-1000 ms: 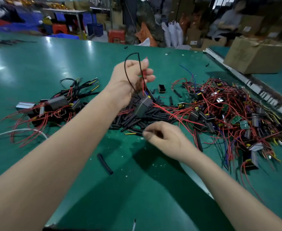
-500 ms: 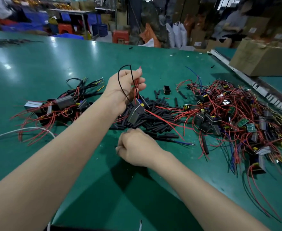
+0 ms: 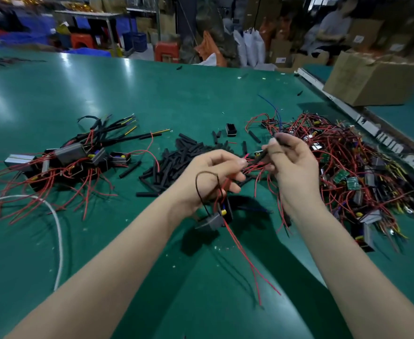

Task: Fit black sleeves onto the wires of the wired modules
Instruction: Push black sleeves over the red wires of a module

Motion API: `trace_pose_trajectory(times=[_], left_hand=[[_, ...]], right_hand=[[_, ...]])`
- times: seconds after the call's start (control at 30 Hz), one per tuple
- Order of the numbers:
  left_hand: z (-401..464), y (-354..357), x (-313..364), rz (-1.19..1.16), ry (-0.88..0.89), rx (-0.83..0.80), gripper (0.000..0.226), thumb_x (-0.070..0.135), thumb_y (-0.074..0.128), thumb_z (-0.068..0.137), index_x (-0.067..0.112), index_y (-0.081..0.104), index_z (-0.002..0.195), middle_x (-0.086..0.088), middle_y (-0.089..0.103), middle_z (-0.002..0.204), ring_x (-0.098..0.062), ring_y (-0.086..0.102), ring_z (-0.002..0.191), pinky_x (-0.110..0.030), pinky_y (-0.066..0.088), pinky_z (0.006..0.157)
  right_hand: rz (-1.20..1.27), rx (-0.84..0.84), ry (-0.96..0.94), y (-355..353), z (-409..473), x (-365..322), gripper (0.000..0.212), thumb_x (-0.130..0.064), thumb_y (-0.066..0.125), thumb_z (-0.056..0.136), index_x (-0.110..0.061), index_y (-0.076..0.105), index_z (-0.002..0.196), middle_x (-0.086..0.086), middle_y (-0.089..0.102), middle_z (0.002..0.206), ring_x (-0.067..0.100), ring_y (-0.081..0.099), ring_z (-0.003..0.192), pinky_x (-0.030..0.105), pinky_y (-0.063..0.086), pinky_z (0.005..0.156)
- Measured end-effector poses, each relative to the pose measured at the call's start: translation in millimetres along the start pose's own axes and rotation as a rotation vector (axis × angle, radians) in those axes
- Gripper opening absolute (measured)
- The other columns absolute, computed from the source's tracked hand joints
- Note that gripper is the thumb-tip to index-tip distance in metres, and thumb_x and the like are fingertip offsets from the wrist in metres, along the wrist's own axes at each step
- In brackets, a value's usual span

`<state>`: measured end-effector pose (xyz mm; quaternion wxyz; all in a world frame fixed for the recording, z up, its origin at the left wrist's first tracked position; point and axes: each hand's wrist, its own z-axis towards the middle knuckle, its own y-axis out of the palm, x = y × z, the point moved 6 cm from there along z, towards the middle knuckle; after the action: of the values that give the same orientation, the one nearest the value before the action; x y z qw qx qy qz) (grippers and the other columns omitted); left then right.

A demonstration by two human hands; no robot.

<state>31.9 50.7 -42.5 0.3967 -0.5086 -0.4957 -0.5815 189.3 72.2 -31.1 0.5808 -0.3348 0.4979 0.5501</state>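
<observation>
My left hand (image 3: 210,177) pinches the red and black wires of a grey wired module (image 3: 213,220), which dangles below it above the green table (image 3: 152,99). Two red wire ends hang down toward me. My right hand (image 3: 291,165) pinches a black sleeve (image 3: 262,156) and holds it close to my left fingertips. Behind my hands lies a heap of loose black sleeves (image 3: 176,157). A tangle of unsleeved modules with red wires (image 3: 347,172) is at the right. A pile of modules with black-sleeved wires (image 3: 78,152) lies at the left.
A white cable (image 3: 56,223) curves along the table at the left. A cardboard box (image 3: 372,77) sits at the far right beyond a metal rail (image 3: 347,111). A small black housing (image 3: 230,130) lies behind the sleeves. A seated person (image 3: 333,30) is in the background.
My right hand has lifted from the table with a black sleeve and come up beside my left hand. My left hand has lowered toward me, and the module now dangles below it.
</observation>
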Motion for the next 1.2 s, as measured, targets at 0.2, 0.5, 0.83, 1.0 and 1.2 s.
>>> trace_pose_trajectory(times=[0.2, 0.5, 0.83, 1.0, 1.2], left_hand=[[2.6, 22.9, -19.6, 0.108, 0.054, -0.006, 0.012, 0.022, 0.064, 0.089, 0.024, 0.065, 0.078, 0.005, 0.067, 0.064, -0.008, 0.062, 0.049, -0.012, 0.033, 0.04], [1.3, 19.0, -29.7, 0.022, 0.128, 0.034, 0.021, 0.016, 0.065, 0.087, 0.028, 0.072, 0.072, 0.002, 0.066, 0.061, -0.007, 0.058, 0.052, -0.015, 0.046, 0.053], [-2.8, 17.4, -28.2, 0.069, 0.161, 0.075, 0.009, 0.014, 0.065, 0.087, 0.015, 0.066, 0.079, 0.003, 0.064, 0.059, -0.007, 0.055, 0.051, -0.015, 0.047, 0.054], [-7.6, 20.9, -26.2, 0.048, 0.175, 0.056, 0.008, 0.011, 0.064, 0.087, 0.011, 0.065, 0.079, 0.004, 0.063, 0.058, -0.004, 0.057, 0.052, -0.014, 0.047, 0.054], [-9.0, 22.4, -24.6, 0.045, 0.191, 0.063, 0.009, 0.009, 0.063, 0.087, 0.011, 0.065, 0.079, 0.005, 0.063, 0.057, -0.002, 0.058, 0.053, -0.014, 0.047, 0.054]], right_hand=[[0.136, 0.107, 0.013, -22.6, -7.2, 7.4, 0.01, -0.013, 0.061, 0.092, -0.016, 0.059, 0.102, -0.007, 0.071, 0.076, 0.005, 0.063, 0.067, 0.017, 0.046, 0.057], [0.112, 0.078, -0.041, -19.4, -11.1, -1.8, 0.011, -0.013, 0.062, 0.091, -0.017, 0.058, 0.101, -0.01, 0.07, 0.073, 0.004, 0.064, 0.068, 0.015, 0.047, 0.056], [0.022, 0.079, -0.104, -18.0, -17.3, -3.5, 0.012, -0.016, 0.065, 0.09, -0.021, 0.059, 0.099, -0.007, 0.069, 0.079, 0.008, 0.064, 0.076, 0.018, 0.049, 0.06], [-0.019, 0.087, -0.134, -17.9, -20.1, -3.4, 0.013, -0.018, 0.066, 0.09, -0.024, 0.058, 0.099, -0.003, 0.068, 0.085, 0.007, 0.065, 0.08, 0.022, 0.052, 0.065], [-0.19, 0.088, -0.274, -17.5, -26.2, -14.2, 0.016, -0.024, 0.068, 0.088, -0.034, 0.059, 0.099, -0.007, 0.065, 0.091, 0.011, 0.064, 0.091, 0.035, 0.053, 0.086]])
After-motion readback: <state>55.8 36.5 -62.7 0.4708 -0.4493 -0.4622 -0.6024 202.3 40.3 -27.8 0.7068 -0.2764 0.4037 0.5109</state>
